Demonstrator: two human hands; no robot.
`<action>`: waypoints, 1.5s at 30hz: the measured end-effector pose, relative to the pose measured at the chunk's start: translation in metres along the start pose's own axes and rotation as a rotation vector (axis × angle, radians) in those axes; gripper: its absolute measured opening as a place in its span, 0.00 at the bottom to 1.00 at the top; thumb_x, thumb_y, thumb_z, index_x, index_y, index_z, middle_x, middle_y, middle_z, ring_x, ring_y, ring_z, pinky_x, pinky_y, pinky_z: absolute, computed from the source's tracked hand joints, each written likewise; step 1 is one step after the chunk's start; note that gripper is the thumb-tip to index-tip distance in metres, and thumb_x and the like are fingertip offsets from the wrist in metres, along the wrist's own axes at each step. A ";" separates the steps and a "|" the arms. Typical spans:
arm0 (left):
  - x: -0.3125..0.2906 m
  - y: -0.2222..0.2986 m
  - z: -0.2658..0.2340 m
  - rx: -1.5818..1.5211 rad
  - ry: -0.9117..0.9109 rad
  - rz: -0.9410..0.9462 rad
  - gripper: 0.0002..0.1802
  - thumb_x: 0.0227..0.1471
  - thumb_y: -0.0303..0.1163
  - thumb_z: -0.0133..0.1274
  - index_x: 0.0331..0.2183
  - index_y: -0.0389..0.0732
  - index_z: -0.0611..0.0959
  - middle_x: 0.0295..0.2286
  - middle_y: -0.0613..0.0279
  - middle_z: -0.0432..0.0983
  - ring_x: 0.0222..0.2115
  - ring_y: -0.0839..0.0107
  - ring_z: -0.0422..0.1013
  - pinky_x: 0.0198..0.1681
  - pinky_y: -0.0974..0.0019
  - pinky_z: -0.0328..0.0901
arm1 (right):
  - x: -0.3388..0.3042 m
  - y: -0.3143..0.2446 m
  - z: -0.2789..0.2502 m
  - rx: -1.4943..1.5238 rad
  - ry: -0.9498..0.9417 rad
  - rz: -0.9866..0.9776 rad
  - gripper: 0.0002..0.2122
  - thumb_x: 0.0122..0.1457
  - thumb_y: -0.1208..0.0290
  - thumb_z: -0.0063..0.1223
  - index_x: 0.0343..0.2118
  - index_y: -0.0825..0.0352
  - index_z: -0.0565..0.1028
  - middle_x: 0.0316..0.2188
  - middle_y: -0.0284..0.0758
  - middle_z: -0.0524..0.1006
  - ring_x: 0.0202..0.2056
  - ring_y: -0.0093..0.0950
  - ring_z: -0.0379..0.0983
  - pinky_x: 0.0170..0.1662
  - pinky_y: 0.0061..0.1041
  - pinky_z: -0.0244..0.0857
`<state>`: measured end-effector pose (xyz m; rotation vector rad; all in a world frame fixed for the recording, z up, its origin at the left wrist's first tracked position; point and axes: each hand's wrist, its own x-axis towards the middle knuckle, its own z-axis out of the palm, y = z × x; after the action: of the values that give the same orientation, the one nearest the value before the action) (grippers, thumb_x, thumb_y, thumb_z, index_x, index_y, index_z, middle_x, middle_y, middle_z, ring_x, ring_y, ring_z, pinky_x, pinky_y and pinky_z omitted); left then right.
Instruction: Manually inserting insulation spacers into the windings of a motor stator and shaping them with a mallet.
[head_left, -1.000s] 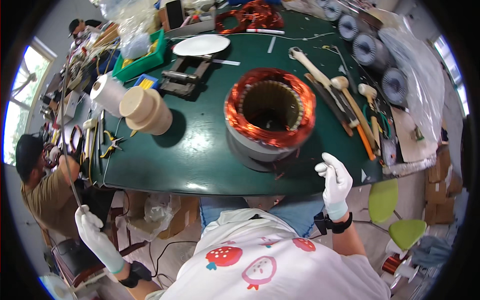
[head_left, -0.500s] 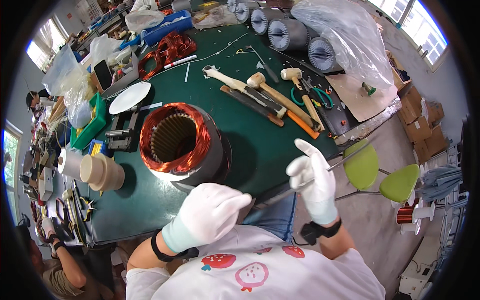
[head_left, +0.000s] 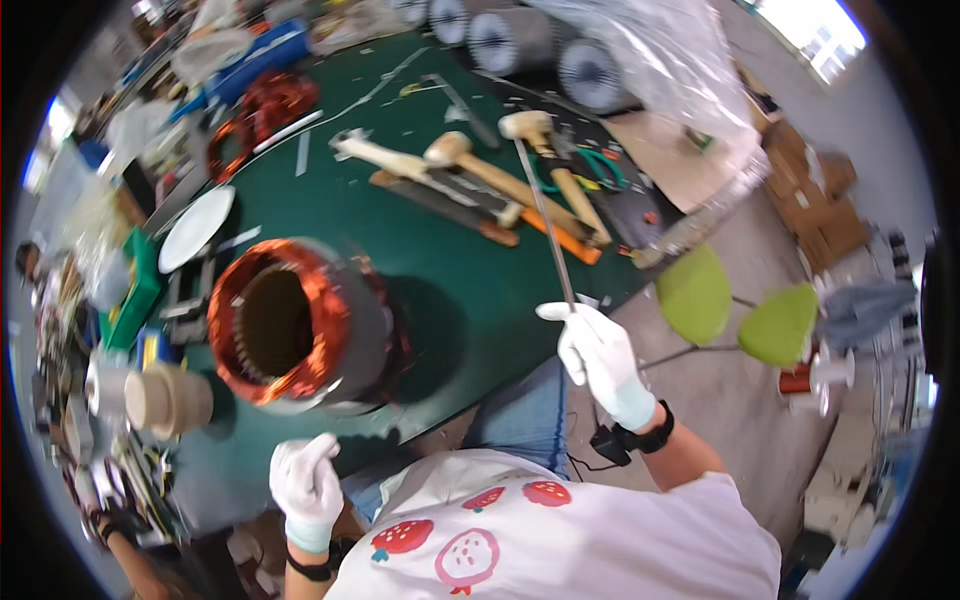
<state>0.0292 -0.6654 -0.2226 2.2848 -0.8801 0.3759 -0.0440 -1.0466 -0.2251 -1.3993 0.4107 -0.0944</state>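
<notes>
My right hand (head_left: 603,362), in a white glove, grips the lower end of a thin grey metal rod (head_left: 546,222). The rod points up and away over the table, its far end overlapping the head of a mallet (head_left: 526,125) in the view. My left hand (head_left: 304,482), gloved too, is closed with curled fingers at the table's near edge; whether anything is in it is hidden. Just beyond the left hand, a motor stator (head_left: 362,335) with a ring of copper windings (head_left: 326,318) stands on the green table (head_left: 430,355), its bore facing up toward me.
More mallets and hand tools, among them a wooden mallet (head_left: 447,150), lie across the table's middle. Finned grey cylinders (head_left: 598,75) line the far edge beside clear plastic sheeting (head_left: 665,75). A beige stepped cylinder (head_left: 170,400) stands left. Green chairs (head_left: 695,292) are at right.
The rod has swung from lying across in front of me to pointing up over the table. My left hand has moved left and nearer to me. The whole view has shifted.
</notes>
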 end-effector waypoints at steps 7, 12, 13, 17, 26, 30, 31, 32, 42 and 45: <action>-0.002 -0.020 0.005 -0.108 -0.019 0.061 0.24 0.47 0.21 0.59 0.49 0.44 0.81 0.23 0.59 0.76 0.23 0.54 0.71 0.27 0.53 0.64 | -0.013 0.033 0.011 -0.289 0.037 -0.169 0.18 0.76 0.67 0.35 0.52 0.78 0.74 0.15 0.24 0.64 0.17 0.12 0.57 0.21 0.14 0.51; -0.033 -0.022 -0.014 -0.035 0.092 -0.066 0.22 0.47 0.19 0.59 0.47 0.43 0.83 0.26 0.59 0.79 0.25 0.56 0.74 0.29 0.54 0.66 | -0.007 0.025 0.037 -0.405 -0.034 -0.256 0.22 0.77 0.62 0.32 0.55 0.78 0.72 0.19 0.23 0.59 0.18 0.11 0.52 0.21 0.14 0.48; -0.042 -0.025 -0.017 -0.038 0.083 -0.092 0.22 0.47 0.21 0.60 0.47 0.42 0.83 0.27 0.60 0.80 0.26 0.56 0.74 0.29 0.54 0.67 | -0.002 0.026 0.040 -0.370 -0.041 -0.254 0.22 0.77 0.62 0.32 0.56 0.78 0.71 0.20 0.23 0.58 0.18 0.11 0.52 0.22 0.14 0.48; -0.084 -0.038 -0.031 -0.048 0.192 -0.165 0.22 0.46 0.22 0.60 0.46 0.42 0.83 0.27 0.58 0.80 0.27 0.56 0.75 0.29 0.54 0.67 | 0.020 0.036 0.061 -0.268 -0.054 -0.303 0.22 0.77 0.62 0.32 0.59 0.77 0.69 0.20 0.22 0.58 0.19 0.12 0.50 0.21 0.14 0.46; -0.231 -0.070 -0.005 0.021 0.033 -0.801 0.14 0.48 0.27 0.54 0.38 0.42 0.86 0.26 0.53 0.79 0.27 0.47 0.74 0.33 0.49 0.68 | 0.042 0.061 0.079 -1.138 -0.032 -0.738 0.20 0.74 0.67 0.32 0.24 0.70 0.68 0.18 0.29 0.61 0.19 0.23 0.52 0.26 0.28 0.50; -0.345 -0.136 0.018 0.158 0.463 -1.269 0.15 0.61 0.33 0.46 0.40 0.38 0.84 0.38 0.45 0.81 0.42 0.46 0.76 0.51 0.50 0.70 | 0.044 0.062 0.080 -1.261 -0.059 -0.708 0.21 0.74 0.61 0.32 0.23 0.69 0.61 0.22 0.31 0.59 0.22 0.25 0.56 0.28 0.30 0.51; -0.372 -0.157 0.012 0.224 0.441 -1.380 0.16 0.60 0.34 0.47 0.42 0.38 0.85 0.40 0.44 0.81 0.45 0.46 0.76 0.52 0.51 0.69 | 0.046 0.063 0.079 -1.253 -0.047 -0.690 0.21 0.74 0.60 0.33 0.24 0.69 0.64 0.22 0.31 0.60 0.21 0.24 0.56 0.27 0.29 0.51; -0.384 -0.205 0.013 0.263 0.307 -1.484 0.18 0.58 0.37 0.50 0.45 0.40 0.85 0.44 0.44 0.80 0.48 0.46 0.75 0.54 0.51 0.69 | 0.033 0.062 0.073 -1.269 0.020 -0.676 0.21 0.74 0.60 0.33 0.24 0.69 0.64 0.22 0.31 0.60 0.21 0.24 0.56 0.27 0.29 0.51; -0.505 -0.335 0.037 0.172 -0.092 -2.146 0.23 0.59 0.46 0.53 0.50 0.45 0.86 0.52 0.47 0.79 0.54 0.50 0.75 0.56 0.52 0.70 | 0.038 0.067 0.092 -1.327 0.062 -0.719 0.18 0.72 0.64 0.36 0.23 0.65 0.65 0.17 0.29 0.61 0.18 0.25 0.53 0.25 0.28 0.48; -0.488 -0.332 0.045 0.268 0.031 -2.246 0.23 0.61 0.50 0.51 0.47 0.45 0.87 0.49 0.47 0.80 0.53 0.50 0.76 0.54 0.50 0.71 | 0.037 0.066 0.087 -1.288 0.166 -0.538 0.16 0.73 0.65 0.35 0.30 0.68 0.69 0.18 0.28 0.61 0.19 0.23 0.53 0.26 0.28 0.49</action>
<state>-0.1017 -0.2688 -0.6425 1.9967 1.8664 -0.5232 0.0080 -0.9650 -0.2873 -2.7687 0.1912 -0.4413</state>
